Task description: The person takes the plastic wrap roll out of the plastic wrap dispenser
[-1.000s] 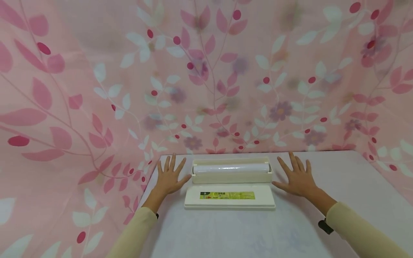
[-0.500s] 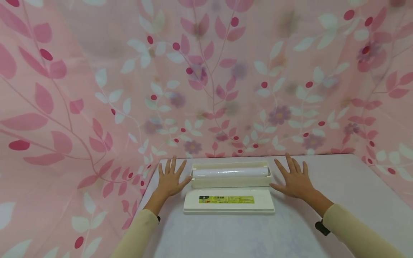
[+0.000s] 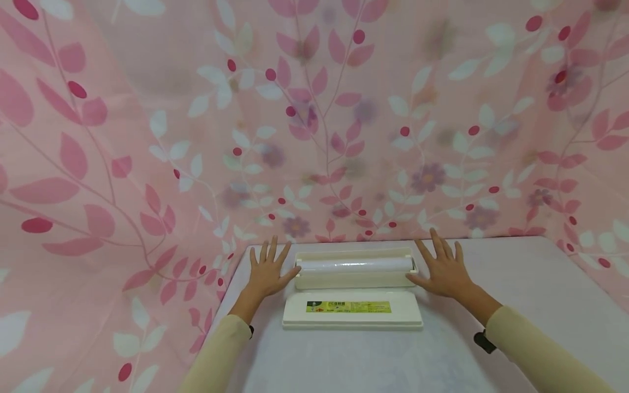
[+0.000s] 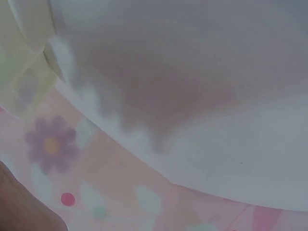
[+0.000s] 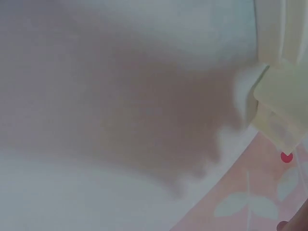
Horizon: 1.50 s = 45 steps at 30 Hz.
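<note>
Left hand (image 3: 267,276), right hand (image 3: 445,274) moved inward, fingers spread; box (image 3: 356,281) and roll (image 3: 356,265) between, lid (image 3: 352,319) in front, floral cloth (image 3: 314,125) behind

I see left hand (image 3: 267,277) and right hand (image 3: 446,274) splayed, oblong cream plastic box (image 3: 356,281) between, near pale table's (image 3: 521,284) far edge

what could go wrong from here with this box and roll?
1. The left hand and right hand are spread close to the box's ends; a bump might shift it.
2. The roll sits uncovered, so tipping the box could spill it.
3. The lid lies just in front; a sliding box might push it.
</note>
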### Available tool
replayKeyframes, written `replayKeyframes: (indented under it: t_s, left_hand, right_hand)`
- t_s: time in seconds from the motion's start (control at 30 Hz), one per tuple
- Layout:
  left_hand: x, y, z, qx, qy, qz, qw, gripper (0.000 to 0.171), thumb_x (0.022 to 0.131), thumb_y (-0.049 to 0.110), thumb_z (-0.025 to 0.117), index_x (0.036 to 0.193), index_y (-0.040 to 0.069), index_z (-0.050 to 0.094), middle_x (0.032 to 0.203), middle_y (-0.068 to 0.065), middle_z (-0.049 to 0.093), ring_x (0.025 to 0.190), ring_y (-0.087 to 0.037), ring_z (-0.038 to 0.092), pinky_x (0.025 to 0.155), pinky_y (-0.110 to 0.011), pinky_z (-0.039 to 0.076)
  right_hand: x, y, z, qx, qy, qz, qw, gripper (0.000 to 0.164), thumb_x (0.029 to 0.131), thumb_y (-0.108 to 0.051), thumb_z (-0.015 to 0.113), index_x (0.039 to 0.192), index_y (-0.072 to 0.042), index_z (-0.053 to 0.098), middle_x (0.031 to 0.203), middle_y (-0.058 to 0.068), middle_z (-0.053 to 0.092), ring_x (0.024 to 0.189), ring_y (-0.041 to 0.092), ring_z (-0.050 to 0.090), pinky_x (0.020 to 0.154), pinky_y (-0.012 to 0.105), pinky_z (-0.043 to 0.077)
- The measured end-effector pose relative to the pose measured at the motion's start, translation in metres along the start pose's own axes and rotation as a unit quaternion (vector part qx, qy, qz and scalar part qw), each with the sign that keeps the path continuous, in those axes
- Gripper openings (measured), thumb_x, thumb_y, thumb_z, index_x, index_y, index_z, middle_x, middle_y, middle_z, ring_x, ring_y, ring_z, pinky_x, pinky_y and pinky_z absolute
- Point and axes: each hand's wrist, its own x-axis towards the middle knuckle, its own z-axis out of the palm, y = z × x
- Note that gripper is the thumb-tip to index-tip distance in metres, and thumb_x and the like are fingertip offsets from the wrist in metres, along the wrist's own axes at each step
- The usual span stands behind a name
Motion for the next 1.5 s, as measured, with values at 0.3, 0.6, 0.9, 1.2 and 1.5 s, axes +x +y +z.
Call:
replayKeyframes:
  t_s: [0.3,0.6,0.9,1.2,1.5]
  left_hand:
    - [0.015,0.005,-0.004,0.001,-0.003,0.014,0.9999,0.083,0.092,0.073,0.039,0.159,0.035,0.010,0.167,-0.006,-0.014,0.153,-0.036,-0.007,0.114,-0.068,-0.007]
    - [0.017,0.013,0.008,-0.016,-0.021,0.019,0.9995,0.091,0.087,0.080,0.039,0.159,0.037,0.002,0.166,-0.005,-0.019,0.153,-0.036,-0.009,0.115,-0.069,-0.005]
    - [0.026,0.021,0.014,-0.022,-0.038,0.032,0.9985,0.090,0.088,0.077,0.042,0.159,0.033,0.008,0.167,-0.008,-0.012,0.153,-0.036,-0.007,0.115,-0.068,-0.005]
    - [0.031,0.027,0.026,-0.029,-0.048,0.053,0.9970,0.090,0.087,0.082,0.035,0.159,0.032,0.013,0.168,-0.008,-0.005,0.152,-0.040,0.002,0.115,-0.070,0.000]
    - [0.034,0.026,0.032,-0.036,-0.079,0.047,0.9951,0.088,0.089,0.080,0.034,0.159,0.034,0.011,0.168,-0.005,-0.003,0.152,-0.040,0.008,0.115,-0.069,0.004]
  right_hand:
    - [0.022,-0.026,-0.004,0.028,-0.021,0.009,0.999,0.099,0.081,-0.067,0.064,0.155,-0.014,0.027,0.162,0.025,0.006,0.143,0.049,0.019,0.111,0.074,0.006]
    - [0.031,-0.029,0.005,0.032,-0.021,0.010,0.999,0.100,0.080,-0.066,0.066,0.154,-0.011,0.026,0.161,0.027,0.008,0.142,0.049,0.020,0.110,0.075,0.008]
    - [0.043,-0.042,0.003,0.054,-0.024,0.007,0.998,0.098,0.081,-0.063,0.067,0.154,-0.011,0.028,0.162,0.026,0.006,0.144,0.049,0.019,0.111,0.075,0.008]
    - [0.049,-0.054,0.010,0.061,-0.018,0.003,0.998,0.097,0.081,-0.063,0.067,0.154,-0.013,0.027,0.161,0.025,0.009,0.143,0.049,0.023,0.111,0.074,0.012]
    - [0.057,-0.066,0.016,0.116,-0.016,-0.007,0.993,0.090,0.080,-0.059,0.071,0.148,-0.012,0.035,0.157,0.028,0.020,0.135,0.053,0.036,0.107,0.073,0.025]
